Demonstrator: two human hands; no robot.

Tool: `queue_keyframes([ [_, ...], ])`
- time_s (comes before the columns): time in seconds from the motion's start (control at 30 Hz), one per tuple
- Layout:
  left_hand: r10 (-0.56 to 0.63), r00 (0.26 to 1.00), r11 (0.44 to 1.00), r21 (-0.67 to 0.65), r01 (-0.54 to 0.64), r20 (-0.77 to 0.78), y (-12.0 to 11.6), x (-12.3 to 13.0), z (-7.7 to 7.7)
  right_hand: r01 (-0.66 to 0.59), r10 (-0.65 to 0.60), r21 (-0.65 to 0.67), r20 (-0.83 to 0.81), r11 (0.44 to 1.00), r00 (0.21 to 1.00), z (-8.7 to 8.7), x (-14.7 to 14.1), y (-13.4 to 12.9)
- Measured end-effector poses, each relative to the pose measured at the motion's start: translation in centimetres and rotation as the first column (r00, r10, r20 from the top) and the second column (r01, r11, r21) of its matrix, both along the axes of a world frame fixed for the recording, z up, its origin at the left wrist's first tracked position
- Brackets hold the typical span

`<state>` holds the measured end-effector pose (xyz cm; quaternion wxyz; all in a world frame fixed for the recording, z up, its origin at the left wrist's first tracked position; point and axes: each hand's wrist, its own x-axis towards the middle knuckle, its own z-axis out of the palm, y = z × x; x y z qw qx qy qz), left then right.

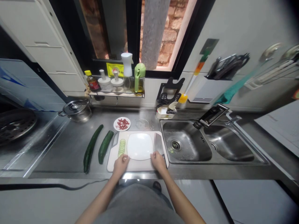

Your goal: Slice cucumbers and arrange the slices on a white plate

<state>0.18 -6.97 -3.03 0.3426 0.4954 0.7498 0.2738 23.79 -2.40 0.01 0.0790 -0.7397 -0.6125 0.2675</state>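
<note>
The fingers of the left hand (pixel 121 164) pinch a white plate (pixel 140 145) at its eight o'clock corner, and those of the right hand (pixel 159 161) pinch it near four o'clock, both grips narrow. The plate lies level over the middle of the cutting board (pixel 140 165); whether it bears on the board or floats just above, one cannot tell. With both grips on the near side, the far rim at twelve could dip if the plate is raised, and smooth ceramic might slip if the fingers are wet. Close by at three o'clock lies a knife (pixel 159 142), its handle running beneath the right hand; a sideways drift could knock it or bring skin onto the blade. At nine, the row of cucumber slices (pixel 121 147) sits just beside the rim, where a leftward nudge would scatter it. Farther out at eleven, a saucer of red pieces (pixel 122 124) stands beyond the board, and a forward push might jolt it. Two whole cucumbers (pixel 106 147) lie toward nine on the steel surface (pixel 63 151), liable to roll if bumped
</note>
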Motion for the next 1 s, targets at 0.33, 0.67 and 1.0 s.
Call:
queue_keyframes([
  [0.33,0.025,0.943,1.000,0.021,-0.019,-0.332,-0.7,-3.6,0.2,-0.003,0.026,0.165,-0.138,0.986,0.990,1.2,0.8,-0.7],
  [0.67,-0.020,0.880,1.000,-0.007,0.019,-0.474,0.1,-4.0,0.0,-0.025,0.073,0.214,-0.219,0.977,0.973,0.4,0.7,-1.1],
  [1.0,0.080,0.938,0.997,0.035,-0.073,-0.337,-0.1,-3.5,-0.4,-0.039,0.091,0.233,-0.216,0.972,0.972,0.7,0.6,-1.3],
])
